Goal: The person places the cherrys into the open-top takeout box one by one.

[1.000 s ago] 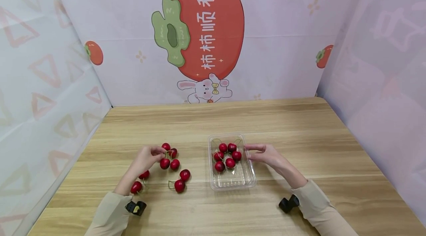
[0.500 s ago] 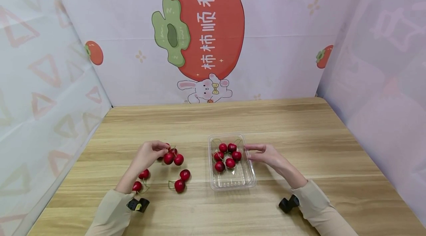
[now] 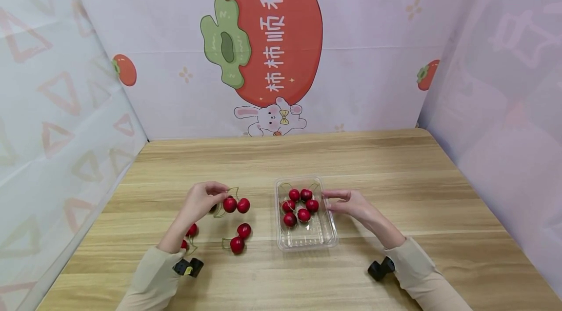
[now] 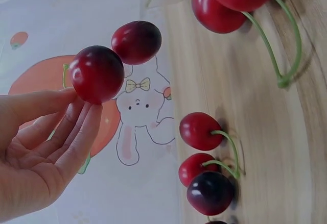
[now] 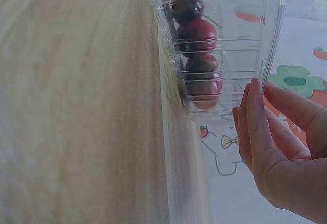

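My left hand (image 3: 204, 201) holds a pair of cherries (image 3: 236, 204) by their stems, thumb and fingertips together. In the left wrist view the hand (image 4: 48, 142) is in front of the backdrop, with two dark red cherries (image 4: 97, 74) beyond its fingertips. My right hand (image 3: 353, 204) touches the right rim of a clear plastic box (image 3: 307, 242) with extended fingers. Several cherries (image 3: 304, 215) lie inside the box. The right wrist view shows this hand's fingertips (image 5: 255, 89) at the rim of the box (image 5: 237, 55).
Two joined cherries (image 3: 237, 244) lie on the wooden table (image 3: 272, 281) between the left hand and the box. More cherries (image 3: 191, 230) lie beside the left forearm, partly hidden. Behind the table hangs a printed backdrop (image 3: 369, 57); fabric walls stand at both sides.
My left hand has lifted a pair of cherries from the left cluster and moved them a little to the right. The right hand and the box have stayed in place.
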The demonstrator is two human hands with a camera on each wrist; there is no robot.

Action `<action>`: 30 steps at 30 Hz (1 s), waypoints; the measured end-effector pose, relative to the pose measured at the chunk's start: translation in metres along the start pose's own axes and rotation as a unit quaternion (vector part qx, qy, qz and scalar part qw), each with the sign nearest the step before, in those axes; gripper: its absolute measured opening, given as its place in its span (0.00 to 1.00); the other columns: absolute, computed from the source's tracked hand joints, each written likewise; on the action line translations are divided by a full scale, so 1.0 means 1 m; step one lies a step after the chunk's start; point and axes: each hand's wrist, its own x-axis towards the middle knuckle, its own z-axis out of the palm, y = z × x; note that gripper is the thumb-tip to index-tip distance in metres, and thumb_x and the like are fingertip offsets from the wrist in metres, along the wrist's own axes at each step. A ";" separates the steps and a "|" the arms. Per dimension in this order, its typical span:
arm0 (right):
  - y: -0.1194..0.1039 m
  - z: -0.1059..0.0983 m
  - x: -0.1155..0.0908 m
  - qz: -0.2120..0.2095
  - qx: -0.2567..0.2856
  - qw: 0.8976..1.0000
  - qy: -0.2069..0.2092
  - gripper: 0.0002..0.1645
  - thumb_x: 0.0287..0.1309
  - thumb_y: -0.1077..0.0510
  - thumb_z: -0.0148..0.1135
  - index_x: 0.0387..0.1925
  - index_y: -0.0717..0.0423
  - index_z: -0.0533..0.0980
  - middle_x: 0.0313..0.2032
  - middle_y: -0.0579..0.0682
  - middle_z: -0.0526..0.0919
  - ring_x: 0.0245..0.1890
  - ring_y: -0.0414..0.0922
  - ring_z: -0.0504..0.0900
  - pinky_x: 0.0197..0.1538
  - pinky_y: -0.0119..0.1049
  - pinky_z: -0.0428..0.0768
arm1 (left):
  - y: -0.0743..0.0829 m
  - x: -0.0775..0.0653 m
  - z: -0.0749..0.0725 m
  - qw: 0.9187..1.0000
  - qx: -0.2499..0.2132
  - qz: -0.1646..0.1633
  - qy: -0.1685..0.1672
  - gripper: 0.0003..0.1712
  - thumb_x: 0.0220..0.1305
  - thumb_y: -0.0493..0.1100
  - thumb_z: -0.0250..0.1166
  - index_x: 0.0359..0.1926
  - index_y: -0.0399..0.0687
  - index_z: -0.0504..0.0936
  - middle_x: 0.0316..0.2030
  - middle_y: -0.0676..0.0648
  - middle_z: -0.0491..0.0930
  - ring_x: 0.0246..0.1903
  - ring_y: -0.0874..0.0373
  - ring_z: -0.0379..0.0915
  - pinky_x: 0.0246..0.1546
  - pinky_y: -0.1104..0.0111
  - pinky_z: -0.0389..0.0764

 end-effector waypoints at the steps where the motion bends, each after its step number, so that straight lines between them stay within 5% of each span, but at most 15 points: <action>1: 0.000 0.000 0.000 0.000 0.001 1.000 -0.001 0.30 0.49 0.56 0.63 0.53 0.64 0.69 0.56 0.59 0.68 0.48 0.48 0.75 0.52 0.39 0.71 | 0.001 0.000 0.001 1.000 -0.001 0.000 0.001 0.08 0.53 0.36 0.62 0.36 0.39 0.81 0.31 0.45 0.81 0.29 0.58 0.74 0.27 0.71 0.73; 10: 0.000 0.000 0.000 0.003 -0.001 1.000 0.000 0.30 0.49 0.56 0.63 0.54 0.64 0.69 0.56 0.60 0.69 0.46 0.46 0.76 0.50 0.38 0.72 | 0.013 0.003 0.009 1.000 -0.024 0.016 -0.005 0.08 0.53 0.36 0.62 0.36 0.39 0.81 0.30 0.45 0.82 0.30 0.57 0.75 0.33 0.68 0.75; 19: -0.001 0.001 0.000 0.008 0.002 1.000 0.003 0.30 0.48 0.56 0.64 0.53 0.64 0.69 0.56 0.59 0.69 0.46 0.46 0.76 0.51 0.38 0.72 | 0.024 0.007 0.017 0.998 -0.067 0.007 -0.013 0.09 0.53 0.35 0.62 0.37 0.37 0.80 0.30 0.43 0.81 0.29 0.53 0.78 0.28 0.70 0.76; 30: -0.002 0.001 -0.001 0.008 0.008 1.000 0.001 0.30 0.49 0.56 0.63 0.54 0.65 0.69 0.55 0.60 0.69 0.46 0.46 0.76 0.52 0.40 0.71 | 0.041 0.011 0.025 0.995 -0.093 0.039 -0.021 0.09 0.54 0.35 0.62 0.37 0.36 0.80 0.31 0.43 0.81 0.28 0.56 0.79 0.30 0.72 0.75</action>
